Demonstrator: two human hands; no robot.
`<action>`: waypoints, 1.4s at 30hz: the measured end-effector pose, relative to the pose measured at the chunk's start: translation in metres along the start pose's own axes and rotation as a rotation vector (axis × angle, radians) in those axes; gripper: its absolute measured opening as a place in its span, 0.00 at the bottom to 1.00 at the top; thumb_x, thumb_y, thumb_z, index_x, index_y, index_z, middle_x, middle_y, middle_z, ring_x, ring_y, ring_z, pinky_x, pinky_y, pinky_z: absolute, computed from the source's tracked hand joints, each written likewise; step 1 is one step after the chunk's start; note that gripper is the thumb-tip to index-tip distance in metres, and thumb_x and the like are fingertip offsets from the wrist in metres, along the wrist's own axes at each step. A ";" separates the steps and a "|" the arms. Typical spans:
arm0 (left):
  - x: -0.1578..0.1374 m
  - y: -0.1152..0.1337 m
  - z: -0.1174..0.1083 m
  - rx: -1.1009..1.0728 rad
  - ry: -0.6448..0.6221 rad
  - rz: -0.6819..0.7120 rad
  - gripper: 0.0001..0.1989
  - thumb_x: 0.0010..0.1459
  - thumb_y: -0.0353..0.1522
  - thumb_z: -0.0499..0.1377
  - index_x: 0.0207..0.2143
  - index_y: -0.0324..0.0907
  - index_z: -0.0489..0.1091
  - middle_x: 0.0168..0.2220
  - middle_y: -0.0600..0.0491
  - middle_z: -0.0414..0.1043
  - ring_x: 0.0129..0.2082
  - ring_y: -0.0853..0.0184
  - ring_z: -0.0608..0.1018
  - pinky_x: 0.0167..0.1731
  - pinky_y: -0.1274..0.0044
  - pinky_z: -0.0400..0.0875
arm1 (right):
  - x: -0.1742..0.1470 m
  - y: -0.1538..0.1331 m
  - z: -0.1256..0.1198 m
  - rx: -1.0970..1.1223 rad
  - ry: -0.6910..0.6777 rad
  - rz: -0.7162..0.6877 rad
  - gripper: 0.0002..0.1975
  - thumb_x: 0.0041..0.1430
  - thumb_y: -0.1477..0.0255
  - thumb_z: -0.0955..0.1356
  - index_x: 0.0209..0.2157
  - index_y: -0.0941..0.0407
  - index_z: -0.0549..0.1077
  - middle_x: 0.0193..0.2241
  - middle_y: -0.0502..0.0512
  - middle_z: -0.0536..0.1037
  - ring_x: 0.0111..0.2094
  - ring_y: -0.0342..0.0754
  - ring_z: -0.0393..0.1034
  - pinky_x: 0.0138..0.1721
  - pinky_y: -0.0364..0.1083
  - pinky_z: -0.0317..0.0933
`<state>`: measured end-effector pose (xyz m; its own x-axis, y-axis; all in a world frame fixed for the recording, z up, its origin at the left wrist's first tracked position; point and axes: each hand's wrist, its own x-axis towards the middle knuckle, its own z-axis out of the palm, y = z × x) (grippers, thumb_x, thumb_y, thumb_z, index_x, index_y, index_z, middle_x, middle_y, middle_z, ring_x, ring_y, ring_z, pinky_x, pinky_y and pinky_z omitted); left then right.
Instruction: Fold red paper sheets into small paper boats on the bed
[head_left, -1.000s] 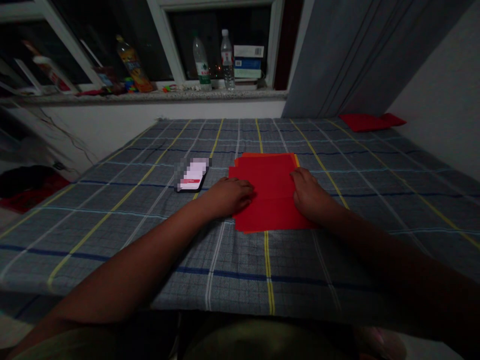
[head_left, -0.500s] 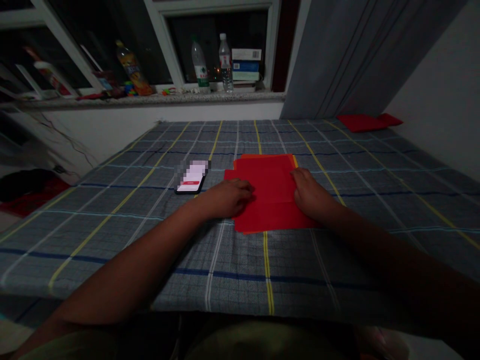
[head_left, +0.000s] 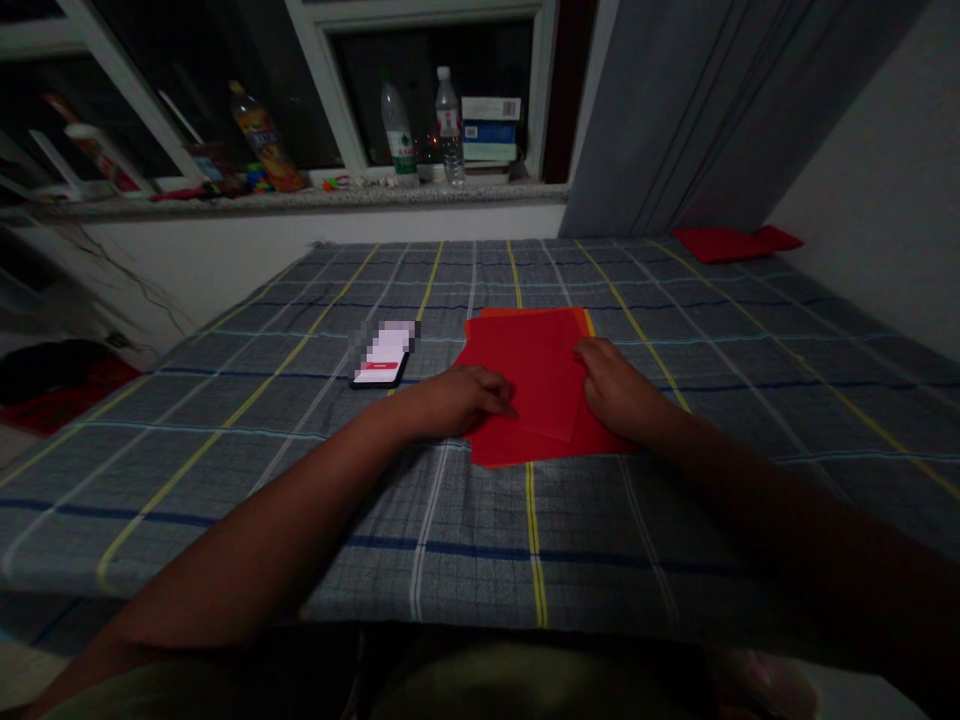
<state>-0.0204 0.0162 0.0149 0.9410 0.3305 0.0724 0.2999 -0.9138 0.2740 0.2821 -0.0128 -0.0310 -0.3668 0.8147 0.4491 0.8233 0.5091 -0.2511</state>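
A sheet of red paper (head_left: 540,370), possibly folded, lies tilted on top of a stack of red paper (head_left: 517,449). Orange paper (head_left: 493,312) shows along the stack's far edge. At the top sheet's left side, my left hand (head_left: 465,400) has its fingers bent together on the edge. Opposite it, my right hand (head_left: 619,395) pinches the sheet's right edge, thumb and fingers closed. The fingertips of both hands are partly hidden.
A lit phone (head_left: 382,362) lies left of the paper on the checked tablecloth (head_left: 262,420). Red packets (head_left: 727,245) sit at the far right corner. Bottles (head_left: 448,130) and a stack of boxes (head_left: 489,130) stand on the windowsill (head_left: 330,198).
The top red sheet has turned, so its near edge now slants across the stack. My left hand has shifted slightly right and nearer; my right hand has moved slightly left.
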 end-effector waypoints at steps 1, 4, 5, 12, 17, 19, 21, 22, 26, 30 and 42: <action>0.000 0.001 -0.001 -0.049 -0.001 0.011 0.25 0.56 0.18 0.57 0.49 0.47 0.80 0.56 0.48 0.77 0.57 0.62 0.77 0.58 0.67 0.70 | 0.000 -0.001 0.000 -0.001 -0.004 -0.006 0.25 0.61 0.80 0.59 0.59 0.61 0.69 0.57 0.72 0.72 0.63 0.62 0.66 0.65 0.63 0.62; 0.002 0.007 -0.003 -0.210 -0.027 0.061 0.21 0.56 0.18 0.54 0.42 0.43 0.81 0.53 0.49 0.78 0.57 0.63 0.78 0.59 0.69 0.70 | 0.001 -0.003 0.000 -0.016 -0.024 -0.020 0.23 0.62 0.79 0.59 0.57 0.61 0.71 0.57 0.71 0.74 0.62 0.62 0.67 0.65 0.63 0.62; 0.002 0.010 -0.003 -0.252 -0.033 0.072 0.19 0.57 0.18 0.53 0.40 0.43 0.80 0.51 0.49 0.79 0.55 0.63 0.78 0.59 0.70 0.70 | 0.002 -0.004 -0.001 -0.024 -0.034 -0.023 0.23 0.63 0.78 0.59 0.57 0.62 0.72 0.56 0.71 0.75 0.62 0.62 0.68 0.64 0.63 0.62; 0.006 0.011 0.009 -0.258 0.055 0.040 0.12 0.70 0.28 0.53 0.48 0.42 0.76 0.49 0.45 0.79 0.52 0.62 0.80 0.54 0.71 0.72 | 0.000 -0.022 -0.007 -0.143 -0.128 -0.100 0.21 0.68 0.72 0.61 0.56 0.65 0.75 0.60 0.74 0.74 0.62 0.65 0.68 0.65 0.63 0.61; 0.007 0.000 0.016 -0.146 0.087 0.028 0.12 0.70 0.29 0.56 0.53 0.41 0.74 0.54 0.44 0.77 0.55 0.62 0.78 0.57 0.69 0.72 | -0.005 -0.029 -0.007 -0.040 -0.262 -0.266 0.24 0.71 0.68 0.62 0.63 0.64 0.71 0.65 0.72 0.71 0.66 0.61 0.64 0.66 0.60 0.60; 0.007 -0.004 0.016 -0.070 0.132 0.005 0.12 0.70 0.30 0.57 0.53 0.41 0.74 0.55 0.43 0.76 0.57 0.60 0.77 0.60 0.65 0.70 | -0.005 -0.029 -0.005 -0.038 -0.305 -0.250 0.25 0.72 0.67 0.61 0.63 0.65 0.71 0.65 0.72 0.70 0.67 0.61 0.64 0.66 0.60 0.60; 0.007 -0.007 0.017 0.015 0.195 -0.075 0.13 0.69 0.31 0.58 0.54 0.40 0.74 0.55 0.42 0.75 0.57 0.58 0.76 0.60 0.63 0.70 | -0.005 -0.027 -0.003 -0.058 -0.318 -0.209 0.26 0.72 0.65 0.61 0.64 0.65 0.70 0.65 0.73 0.70 0.67 0.61 0.63 0.67 0.60 0.59; 0.007 -0.008 0.017 0.041 0.218 -0.117 0.13 0.69 0.31 0.58 0.54 0.40 0.74 0.55 0.42 0.75 0.57 0.58 0.76 0.59 0.63 0.70 | -0.005 -0.027 -0.003 -0.072 -0.321 -0.188 0.27 0.73 0.64 0.61 0.64 0.66 0.70 0.66 0.73 0.70 0.67 0.62 0.63 0.68 0.60 0.58; 0.006 -0.016 0.020 -0.001 0.233 -0.188 0.12 0.69 0.28 0.56 0.50 0.40 0.75 0.52 0.44 0.76 0.55 0.61 0.77 0.59 0.65 0.71 | -0.004 -0.027 -0.003 -0.141 -0.339 -0.135 0.29 0.73 0.62 0.61 0.65 0.67 0.69 0.67 0.74 0.67 0.68 0.64 0.61 0.69 0.61 0.55; 0.003 -0.023 0.019 -0.065 0.211 -0.201 0.11 0.69 0.29 0.56 0.50 0.40 0.75 0.54 0.44 0.75 0.56 0.62 0.77 0.60 0.66 0.70 | -0.003 -0.030 -0.005 -0.153 -0.351 -0.105 0.29 0.73 0.62 0.61 0.65 0.66 0.69 0.68 0.73 0.67 0.69 0.64 0.61 0.70 0.61 0.54; -0.006 -0.003 -0.003 0.026 -0.146 -0.342 0.45 0.57 0.52 0.66 0.69 0.40 0.60 0.74 0.37 0.52 0.73 0.49 0.59 0.70 0.60 0.53 | -0.004 -0.025 0.001 -0.169 -0.321 -0.124 0.29 0.73 0.61 0.61 0.66 0.64 0.69 0.67 0.72 0.68 0.69 0.63 0.62 0.69 0.61 0.56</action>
<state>-0.0275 0.0172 0.0163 0.7976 0.5825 -0.1567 0.6029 -0.7628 0.2337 0.2628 -0.0284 -0.0272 -0.5634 0.8088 0.1687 0.8139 0.5784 -0.0548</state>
